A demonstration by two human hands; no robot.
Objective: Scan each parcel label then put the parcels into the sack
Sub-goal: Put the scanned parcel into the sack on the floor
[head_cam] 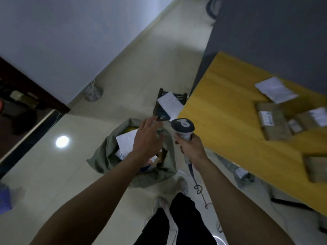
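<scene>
Hovering above the open mouth of the sack [104,156], the left hand [147,137] is palm down with fingers straight and loosely spread. It grips nothing I can make out, and whether the fingertips touch the sack's far rim cannot be told (blur). The position suits dropping a parcel in, or holding the mouth open. Just right of it, the right hand [192,149] is wrapped round the handle of the scanner [183,125], head up and pointing away, cable hanging below the wrist. Judged: kept in hand so the next label can be read without a pick-up. Sack: grey-green, limp, slumped on the floor directly under the left hand, top folded outward. Inside it, a white parcel [126,140] shows beneath the left hand, with others lower down, indistinct. Well to the right of the right hand, on the yellow worktop [221,103], lie brown parcels [272,121] with white labels face up and a white mailer [276,89]. Judged: these are not yet scanned.
</scene>
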